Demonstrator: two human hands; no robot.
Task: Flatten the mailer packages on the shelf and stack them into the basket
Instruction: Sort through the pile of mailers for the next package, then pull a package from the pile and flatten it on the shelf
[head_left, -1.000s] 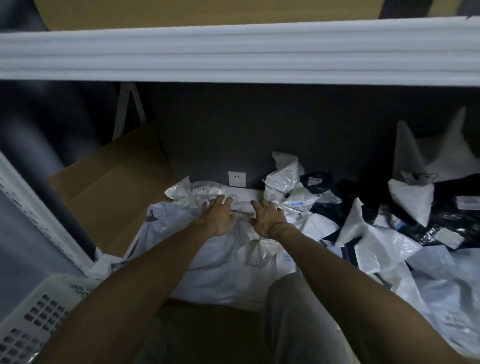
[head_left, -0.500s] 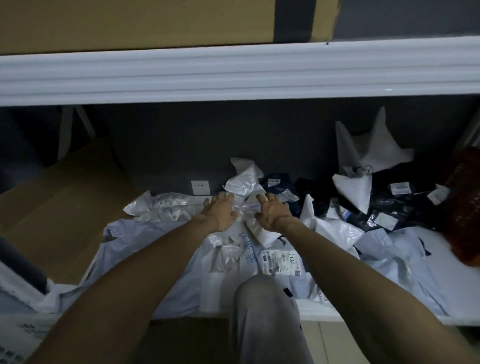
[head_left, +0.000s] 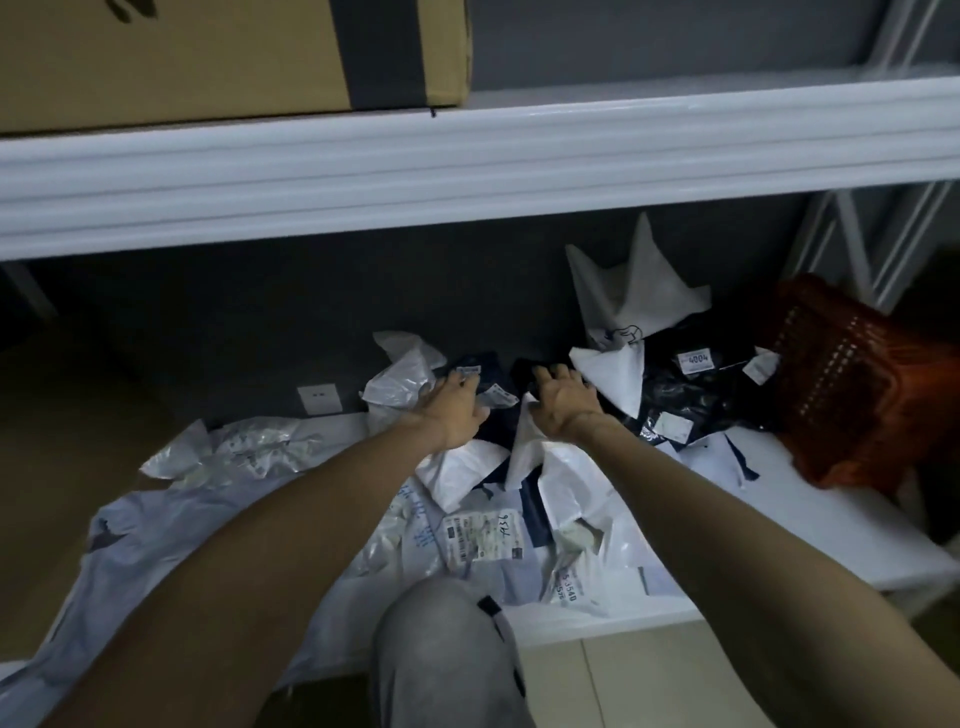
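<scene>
Crumpled white mailers (head_left: 467, 519) and dark mailers (head_left: 691, 395) lie in a heap on the white lower shelf (head_left: 810, 540). Both my arms reach to the back of the heap. My left hand (head_left: 457, 410) rests with fairly straight fingers on a crumpled white mailer (head_left: 400, 384) and the edge of a navy mailer (head_left: 493, 376). Just to its right, my right hand (head_left: 563, 408) curls its fingers over the top of that navy mailer. A red-orange perforated basket (head_left: 852, 395) lies tipped at the shelf's right end.
The upper shelf's white beam (head_left: 467, 171) hangs above, with a cardboard box (head_left: 208, 52) on it. Brown cardboard (head_left: 62, 441) leans at the left. A wall socket (head_left: 319, 399) sits on the dark back wall. My grey-clad knee (head_left: 441, 654) is against the shelf front.
The view has swung right. Both hands left the flat white mailers and moved back and right onto the navy mailer. The white basket at lower left has gone out of view.
</scene>
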